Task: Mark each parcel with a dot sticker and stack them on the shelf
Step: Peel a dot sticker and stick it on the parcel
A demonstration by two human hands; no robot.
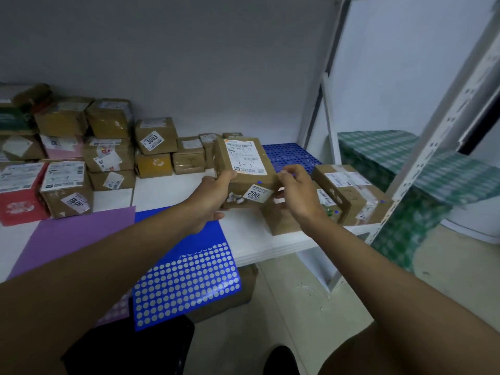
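I hold a brown cardboard parcel [243, 171] above the white shelf [251, 236]. It carries a white shipping label on top, a "002" tag on its front and a small blue dot sticker [260, 182]. My left hand [213, 193] grips its left lower edge, thumb on top. My right hand [295, 190] grips its right side with curled fingers. To the right on the shelf lie two parcels [349, 193] with blue dots on them. A blue dot-sticker sheet [186, 277] hangs over the shelf's front edge, with many dots gone.
Several labelled parcels [108, 147] are piled at the back left of the shelf. A purple sheet [73, 234] lies at the front left. A blue perforated mat [289, 155] sits at the back right. A white shelf upright [422, 147] and green checked cloth [405, 163] stand to the right.
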